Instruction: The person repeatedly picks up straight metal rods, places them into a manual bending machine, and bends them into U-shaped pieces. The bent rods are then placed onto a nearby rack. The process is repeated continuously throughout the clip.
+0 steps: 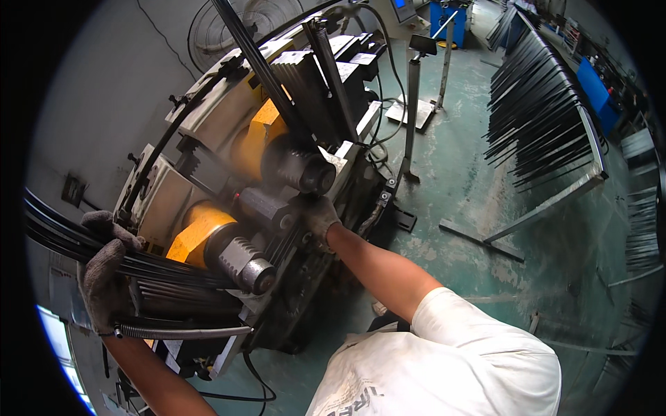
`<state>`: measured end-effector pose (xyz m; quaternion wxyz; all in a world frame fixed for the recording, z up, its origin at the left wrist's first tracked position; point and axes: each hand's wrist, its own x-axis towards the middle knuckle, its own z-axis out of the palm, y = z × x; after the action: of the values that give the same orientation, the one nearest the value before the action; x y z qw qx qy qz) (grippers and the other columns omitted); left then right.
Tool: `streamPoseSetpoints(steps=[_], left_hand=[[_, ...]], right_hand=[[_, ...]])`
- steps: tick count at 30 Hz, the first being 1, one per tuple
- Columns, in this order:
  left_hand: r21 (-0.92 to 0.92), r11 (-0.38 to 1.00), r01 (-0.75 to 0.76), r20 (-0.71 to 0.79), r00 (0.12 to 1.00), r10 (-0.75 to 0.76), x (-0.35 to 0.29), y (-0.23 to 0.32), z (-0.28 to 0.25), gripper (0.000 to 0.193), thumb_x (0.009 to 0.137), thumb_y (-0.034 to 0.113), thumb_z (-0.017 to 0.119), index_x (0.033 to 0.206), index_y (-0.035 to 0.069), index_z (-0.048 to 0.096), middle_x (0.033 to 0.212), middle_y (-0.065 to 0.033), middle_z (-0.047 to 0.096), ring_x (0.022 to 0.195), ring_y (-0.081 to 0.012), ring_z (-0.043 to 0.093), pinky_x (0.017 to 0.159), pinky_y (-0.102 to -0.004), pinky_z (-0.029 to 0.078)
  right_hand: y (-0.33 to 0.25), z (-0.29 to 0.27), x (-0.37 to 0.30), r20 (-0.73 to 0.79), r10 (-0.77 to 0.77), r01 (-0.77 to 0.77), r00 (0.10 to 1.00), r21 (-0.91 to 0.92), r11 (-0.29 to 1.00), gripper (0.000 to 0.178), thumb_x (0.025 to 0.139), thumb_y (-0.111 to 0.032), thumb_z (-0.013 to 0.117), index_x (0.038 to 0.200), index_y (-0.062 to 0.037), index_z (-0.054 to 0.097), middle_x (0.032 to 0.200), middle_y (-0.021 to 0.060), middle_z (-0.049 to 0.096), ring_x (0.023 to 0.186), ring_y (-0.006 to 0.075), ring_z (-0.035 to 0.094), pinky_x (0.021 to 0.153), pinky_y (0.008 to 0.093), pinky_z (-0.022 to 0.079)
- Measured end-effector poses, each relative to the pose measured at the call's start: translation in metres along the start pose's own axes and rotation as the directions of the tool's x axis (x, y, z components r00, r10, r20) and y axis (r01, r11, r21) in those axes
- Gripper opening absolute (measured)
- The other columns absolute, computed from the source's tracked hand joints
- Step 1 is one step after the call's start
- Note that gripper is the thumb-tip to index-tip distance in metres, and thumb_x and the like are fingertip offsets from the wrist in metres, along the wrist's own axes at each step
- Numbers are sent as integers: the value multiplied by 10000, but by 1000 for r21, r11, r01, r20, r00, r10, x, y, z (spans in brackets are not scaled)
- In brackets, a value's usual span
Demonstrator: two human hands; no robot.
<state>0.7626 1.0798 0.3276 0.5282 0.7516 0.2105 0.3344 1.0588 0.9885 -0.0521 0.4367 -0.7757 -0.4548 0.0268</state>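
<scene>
My left hand (pixel 104 277), in a grey knit glove, is wrapped round a bundle of long black rods (pixel 59 232) at the left side of a machine. The rods run from the far left toward the lower roller (pixel 239 260), a ridged metal cylinder behind a yellow collar (pixel 201 232). My right hand (pixel 320 220), also gloved, reaches to the machine's front, just below the upper roller (pixel 305 170). Its fingers are mostly hidden and blurred, so I cannot tell what they touch. Between the rollers a dark block (pixel 263 208) sticks out.
A metal spring-like coil (pixel 180 333) lies along the machine's lower edge. More black bars (pixel 257 62) slant above the upper roller. Past a metal post (pixel 413 111), a rack (pixel 555 197) holds many thin black rods on the green floor (pixel 458 229). Cables hang about the machine.
</scene>
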Motion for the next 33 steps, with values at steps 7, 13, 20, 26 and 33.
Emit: streamPoseSetpoints(steps=[7, 13, 20, 26, 33], left_hand=[[-7, 997, 81, -28, 996, -81, -7, 4, 3, 548, 913, 75, 802, 1410, 45, 574, 1018, -105, 730, 1066, -231, 735, 1017, -401, 614], [56, 991, 118, -82, 990, -114, -7, 14, 16, 503, 924, 61, 796, 1375, 50, 574, 1046, -100, 757, 1070, -223, 746, 1018, -397, 617], [257, 952, 167, -59, 986, -157, -9, 30, 8, 416, 986, 35, 776, 1351, 64, 578, 1075, -83, 753, 1071, -185, 755, 1031, -364, 600], [458, 884, -94, 17, 995, 97, -56, 72, 58, 409, 1012, 55, 782, 1378, 25, 602, 1080, -158, 770, 974, -253, 772, 865, -394, 644], [208, 853, -479, 111, 878, 466, -219, 60, 133, 458, 1122, 231, 571, 1439, -99, 586, 1115, -247, 713, 1045, -385, 718, 1022, -548, 609]], right_hand=[[4, 9, -8, -16, -128, 125, 992, -121, 985, 345, 999, -116, 627, 1317, -180, 745, 1300, 136, 764, 1228, 305, 735, 1050, 422, 584], [17, 17, -7, -129, -105, 125, 986, 160, 979, 370, 965, -81, 644, 1306, -188, 739, 1258, 114, 777, 1184, 319, 750, 1006, 450, 612], [-31, -34, -8, 424, 382, -545, 821, 782, 304, 431, 1058, -396, 649, 1351, -96, 748, 1289, 171, 784, 1189, 361, 736, 1005, 449, 564], [9, -26, -51, 7, 319, -259, 948, 599, 757, 467, 1046, -418, 667, 1329, -56, 743, 1272, 188, 789, 1165, 374, 733, 1011, 463, 546], [104, -239, -248, 50, 687, -525, 725, 686, 504, 282, 1051, -283, 738, 1110, -19, 817, 954, 75, 840, 906, 177, 755, 859, 375, 588]])
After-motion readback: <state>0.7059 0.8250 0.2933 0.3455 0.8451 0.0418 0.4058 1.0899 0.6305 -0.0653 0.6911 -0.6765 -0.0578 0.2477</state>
